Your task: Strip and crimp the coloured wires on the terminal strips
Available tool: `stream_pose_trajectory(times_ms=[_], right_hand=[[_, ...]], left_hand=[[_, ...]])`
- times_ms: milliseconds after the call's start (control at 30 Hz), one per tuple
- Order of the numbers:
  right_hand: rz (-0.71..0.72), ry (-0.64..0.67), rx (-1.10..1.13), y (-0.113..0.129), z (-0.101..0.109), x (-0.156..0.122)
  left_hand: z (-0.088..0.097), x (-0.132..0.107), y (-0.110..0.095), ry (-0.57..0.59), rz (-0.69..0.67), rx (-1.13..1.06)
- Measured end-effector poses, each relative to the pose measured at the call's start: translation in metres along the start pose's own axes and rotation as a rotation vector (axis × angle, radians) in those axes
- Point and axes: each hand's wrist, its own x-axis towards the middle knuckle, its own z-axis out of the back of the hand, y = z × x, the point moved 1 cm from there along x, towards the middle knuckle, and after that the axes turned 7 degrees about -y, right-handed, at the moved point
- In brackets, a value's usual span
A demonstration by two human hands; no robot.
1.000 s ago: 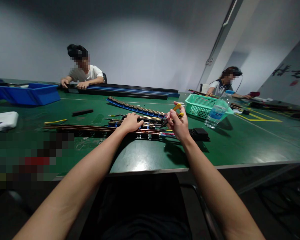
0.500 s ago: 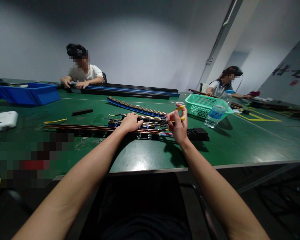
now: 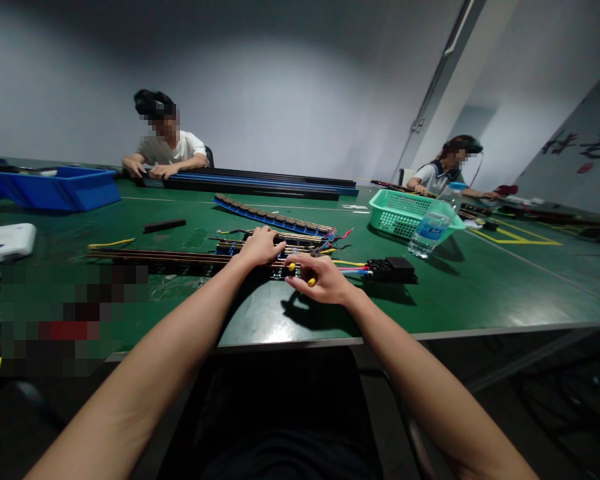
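My left hand (image 3: 261, 248) lies over the long black strips with copper-coloured bars (image 3: 190, 259), its fingers curled over their far side and the thumb pointing right. My right hand (image 3: 325, 277) is closed around yellow-handled pliers (image 3: 311, 283), low over the right part of the strips. The handle ends point toward the left hand; dark jaws show partly behind the fingers. Yellow, red and blue wires (image 3: 355, 269) run from the strips to a black end block (image 3: 393, 269). A blue-edged curved strip (image 3: 275, 213) lies just behind.
A green basket (image 3: 397, 217) and a water bottle (image 3: 433, 230) stand at the right. To the left are a blue bin (image 3: 60, 190), a white device (image 3: 7, 243) and a short black bar (image 3: 165, 225). Two people sit across the table, one behind long dark profiles (image 3: 260, 183).
My right hand has moved left and toward me with the pliers, uncovering the coloured wire ends and the wires to the end block. My left hand has stayed in place.
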Motion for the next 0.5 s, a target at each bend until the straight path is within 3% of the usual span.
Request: stream_pose_trajectory(times_ms=[100, 300, 500], right_hand=[[-0.028, -0.123, 0.110, -0.003, -0.001, 0.003], [-0.229, -0.764, 0.564, -0.016, 0.023, 0.015], [-0.408, -1.166, 0.924, -0.030, 0.053, 0.016]], left_hand=[[0.000, 0.000, 0.000, -0.002, 0.005, 0.004], [-0.002, 0.002, 0.001, 0.005, 0.003, 0.015], [-0.002, 0.002, 0.002, 0.008, 0.001, -0.006]])
